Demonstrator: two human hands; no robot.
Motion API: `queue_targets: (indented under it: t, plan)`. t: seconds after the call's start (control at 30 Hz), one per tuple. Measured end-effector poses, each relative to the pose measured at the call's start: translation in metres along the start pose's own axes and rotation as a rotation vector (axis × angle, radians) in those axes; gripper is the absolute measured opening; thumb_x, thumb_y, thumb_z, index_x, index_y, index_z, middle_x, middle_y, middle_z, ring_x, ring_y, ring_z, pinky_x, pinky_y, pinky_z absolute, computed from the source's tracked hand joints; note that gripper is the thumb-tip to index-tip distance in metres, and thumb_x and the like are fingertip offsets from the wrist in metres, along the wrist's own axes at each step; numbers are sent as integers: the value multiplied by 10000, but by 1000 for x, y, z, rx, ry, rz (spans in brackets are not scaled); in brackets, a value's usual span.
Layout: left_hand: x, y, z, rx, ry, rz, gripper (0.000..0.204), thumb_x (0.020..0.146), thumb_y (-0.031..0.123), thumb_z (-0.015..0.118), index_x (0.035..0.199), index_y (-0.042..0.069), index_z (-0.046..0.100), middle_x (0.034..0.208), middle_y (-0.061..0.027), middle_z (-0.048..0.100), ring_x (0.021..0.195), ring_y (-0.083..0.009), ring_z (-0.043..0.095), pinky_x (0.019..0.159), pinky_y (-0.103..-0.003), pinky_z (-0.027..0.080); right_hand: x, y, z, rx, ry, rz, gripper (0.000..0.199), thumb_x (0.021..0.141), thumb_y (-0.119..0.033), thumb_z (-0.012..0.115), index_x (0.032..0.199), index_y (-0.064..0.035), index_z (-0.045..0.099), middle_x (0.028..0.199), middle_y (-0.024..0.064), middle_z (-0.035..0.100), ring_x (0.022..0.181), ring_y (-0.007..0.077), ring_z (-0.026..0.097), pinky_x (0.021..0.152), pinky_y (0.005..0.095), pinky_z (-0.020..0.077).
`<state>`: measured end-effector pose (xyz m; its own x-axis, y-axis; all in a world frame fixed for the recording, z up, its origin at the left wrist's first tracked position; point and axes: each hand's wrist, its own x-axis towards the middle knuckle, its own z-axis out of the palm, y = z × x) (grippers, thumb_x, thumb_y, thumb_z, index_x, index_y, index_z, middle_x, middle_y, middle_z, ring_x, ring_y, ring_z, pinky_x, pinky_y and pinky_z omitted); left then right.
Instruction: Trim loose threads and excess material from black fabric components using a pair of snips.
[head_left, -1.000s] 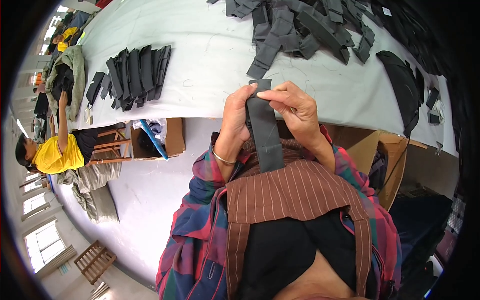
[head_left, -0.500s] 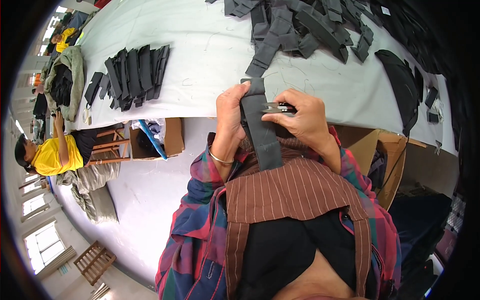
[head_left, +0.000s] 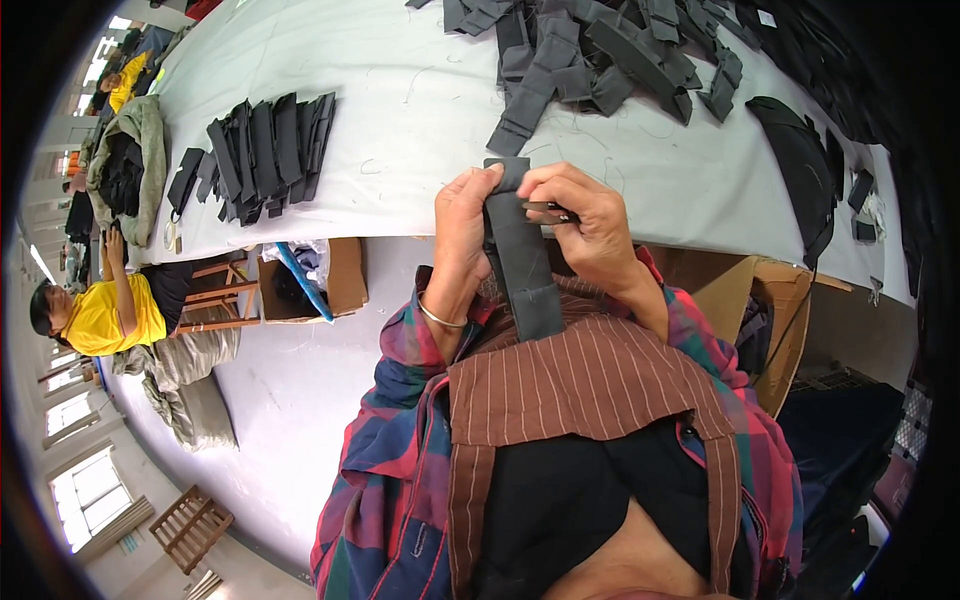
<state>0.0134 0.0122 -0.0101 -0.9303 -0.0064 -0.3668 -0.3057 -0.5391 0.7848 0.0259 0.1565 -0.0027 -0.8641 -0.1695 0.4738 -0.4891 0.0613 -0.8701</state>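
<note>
A co-worker (head_left: 108, 315) in yellow is at the left beside a wooden stool (head_left: 225, 296), hands near a grey-green sack (head_left: 152, 150). A blue strip (head_left: 303, 281) crosses an open carton (head_left: 349, 280) below the table's (head_left: 390, 130) edge; another carton (head_left: 787, 325) is at right. Lower left, a slatted rack (head_left: 190, 528) is near a window (head_left: 92, 498).

The left grip (head_left: 463, 222) holds a dark strip (head_left: 525, 255), the right grip (head_left: 593, 218) snips (head_left: 548, 207).
</note>
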Motion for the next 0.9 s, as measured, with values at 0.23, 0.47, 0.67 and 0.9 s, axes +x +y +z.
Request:
queue_targets:
  t: [0.23, 0.47, 0.67, 0.9]
  plan:
    - [2, -4, -3, -33, -30, -23, 194, 872, 117, 611, 695, 87, 538, 647, 36, 519, 533, -39, 457, 480, -203, 386, 9, 4, 4, -45, -116, 71, 177, 747, 159, 506, 830, 12, 557, 707, 78, 564, 648, 144, 564, 609, 249, 449]
    - [0, 1, -12, 21, -14, 3, 152, 884, 121, 584, 756, 41, 583, 726, -28, 595, 602, -102, 555, 551, -243, 468, 4, 16, -12, -291, -2, 27, 109, 794, 105, 563, 819, -1, 556, 689, 60, 555, 606, 116, 515, 580, 235, 421]
    - [5, -1, -15, 25, -9, -7, 134, 877, 121, 586, 795, 16, 605, 761, -51, 614, 625, -119, 574, 570, -254, 486, 4, 11, -23, -185, 5, 302, 87, 818, -19, 671, 859, -3, 596, 716, 40, 589, 659, 71, 516, 604, 226, 416]
    - [-1, 1, -2, 228, 39, 132, 240, 845, 173, 654, 639, 143, 534, 624, 90, 439, 575, -20, 365, 513, -217, 298, 2, 6, -19, -231, -92, 176, 112, 743, -76, 713, 770, -18, 621, 685, 86, 545, 615, 219, 523, 575, 319, 406]
